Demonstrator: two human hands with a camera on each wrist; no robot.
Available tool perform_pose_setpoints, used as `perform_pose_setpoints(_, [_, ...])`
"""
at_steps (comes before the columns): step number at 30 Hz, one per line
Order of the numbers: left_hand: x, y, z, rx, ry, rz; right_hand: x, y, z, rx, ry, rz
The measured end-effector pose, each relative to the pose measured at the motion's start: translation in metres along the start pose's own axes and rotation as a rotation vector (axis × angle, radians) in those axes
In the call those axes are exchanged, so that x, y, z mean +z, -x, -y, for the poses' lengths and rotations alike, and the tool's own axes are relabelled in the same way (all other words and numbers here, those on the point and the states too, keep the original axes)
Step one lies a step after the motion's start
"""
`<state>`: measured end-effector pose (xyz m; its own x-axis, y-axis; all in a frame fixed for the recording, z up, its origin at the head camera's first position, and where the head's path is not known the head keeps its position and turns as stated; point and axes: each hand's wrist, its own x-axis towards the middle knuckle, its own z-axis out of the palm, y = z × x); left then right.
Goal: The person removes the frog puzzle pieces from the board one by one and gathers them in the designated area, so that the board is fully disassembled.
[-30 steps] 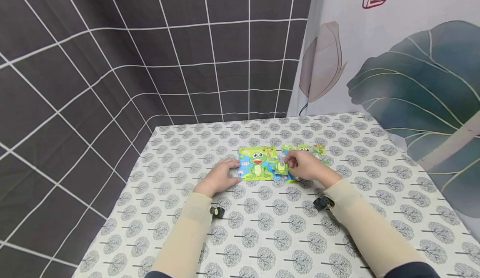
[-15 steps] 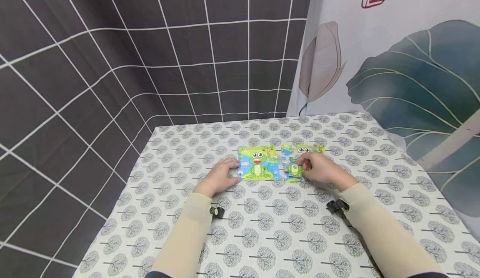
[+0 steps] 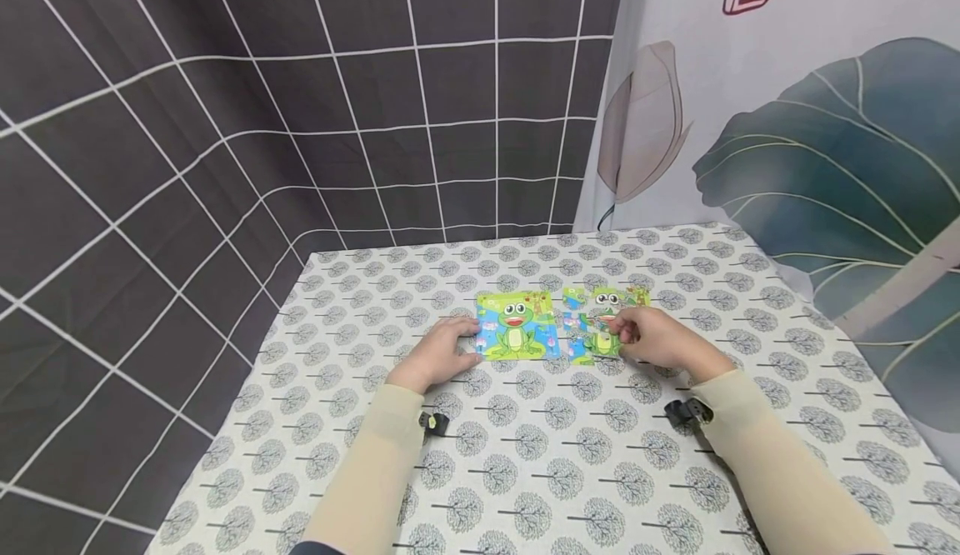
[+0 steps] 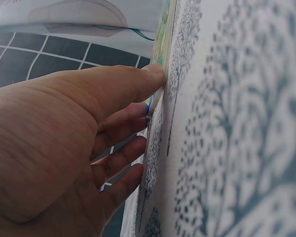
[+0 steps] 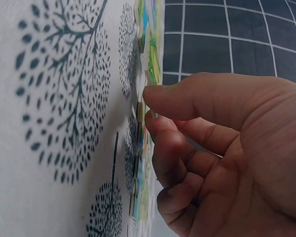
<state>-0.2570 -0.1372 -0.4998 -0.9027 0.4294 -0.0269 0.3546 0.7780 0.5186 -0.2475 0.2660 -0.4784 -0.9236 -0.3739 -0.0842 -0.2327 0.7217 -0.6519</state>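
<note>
A square frog picture (image 3: 516, 326) lies flat on the patterned cloth. At its left edge, my left hand (image 3: 441, 353) touches it with relaxed fingers; the left wrist view has the thumb (image 4: 155, 74) right at that edge. My right hand (image 3: 652, 337) pinches a green jigsaw piece (image 3: 602, 344) showing the frog's belly, between thumb and index finger. In the right wrist view this piece (image 5: 152, 61) tilts close over the others. Around it lie more jigsaw pieces (image 3: 576, 351): a column on the left, and the frog's eyes (image 3: 607, 298) at the top. Some are hidden behind the right hand.
The table is covered by a white cloth (image 3: 525, 488) printed with grey trees. A dark curtain with a white grid (image 3: 375, 105) hangs behind and at the left. On the right hangs a pale curtain (image 3: 825, 163) with big leaves.
My right hand has moved right with the belly piece, from overlapping the frog picture's right edge to among the loose pieces, just below the eyes piece. The left hand has stayed put.
</note>
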Motion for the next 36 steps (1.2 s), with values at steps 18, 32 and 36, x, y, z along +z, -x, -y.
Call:
perform_pose_setpoints(18, [0.001, 0.0, 0.001, -0.002, 0.007, -0.014, -0.003, 0.004, -0.009, 0.016, -0.007, 0.034])
perform_pose_setpoints(32, [0.001, 0.001, 0.001, 0.007, 0.017, -0.012, -0.008, 0.008, -0.017, 0.015, -0.028, 0.065])
perform_pose_setpoints(36, [0.0, 0.001, 0.001, 0.001, 0.014, -0.009, -0.008, 0.008, -0.017, 0.023, -0.026, 0.06])
